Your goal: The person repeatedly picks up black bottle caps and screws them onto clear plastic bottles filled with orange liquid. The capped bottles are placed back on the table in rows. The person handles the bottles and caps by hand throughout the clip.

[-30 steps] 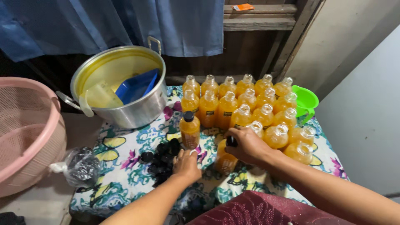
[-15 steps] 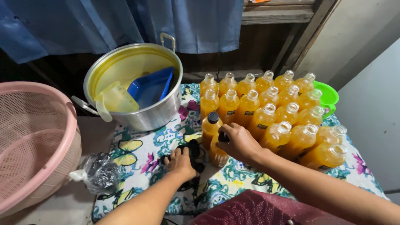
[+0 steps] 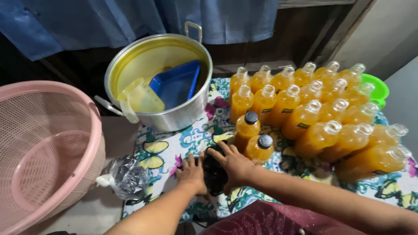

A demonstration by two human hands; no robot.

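A pile of black bottle caps (image 3: 214,172) lies on the flowered cloth (image 3: 167,150) in front of me. My left hand (image 3: 192,173) rests at the pile's left side, fingers spread. My right hand (image 3: 233,163) lies over its right side, fingers on the caps; a grip cannot be made out. Just beyond stand two orange-juice bottles with black caps, one (image 3: 246,130) to the left and one (image 3: 260,149) next to my right hand. Behind them several uncapped bottles of orange juice (image 3: 322,113) stand in rows.
A large metal pot (image 3: 163,78) holds a blue dustpan-like scoop (image 3: 176,82) and a yellowish jug (image 3: 139,100). A pink basket (image 3: 43,148) sits at left, a crumpled clear plastic bag (image 3: 126,176) beside it. A green bowl (image 3: 378,89) is behind the bottles.
My right hand has left the second bottle, which now wears a black cap, and come down onto the cap pile. The view has shifted left and closer.
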